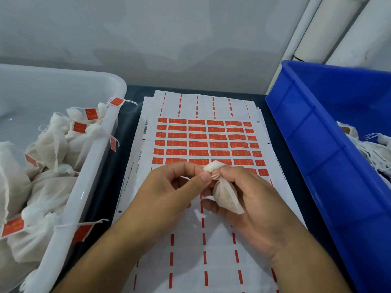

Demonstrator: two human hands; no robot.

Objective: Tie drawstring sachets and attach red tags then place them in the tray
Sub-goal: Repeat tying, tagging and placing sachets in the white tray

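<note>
Starting left: white tray (88, 176) piled with tied, red-tagged sachets (53, 149). Next, my left hand (169, 187), thumb and forefinger pinching neck of sachet (226, 195). Sachet raised over sticker sheet (208, 142), long axis tilted, gathered mouth pointing up-left, fat end down-right. My right hand (258, 201) curls around its body. Far right, blue bin (317, 144) with untagged sachets (372, 149).

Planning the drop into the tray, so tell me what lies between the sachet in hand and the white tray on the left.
Nothing visible blocks it. The small white mesh sachet is held over the label sheet; only the left hand lies toward the white plastic tray, whose near side is piled with tagged sachets.
</note>
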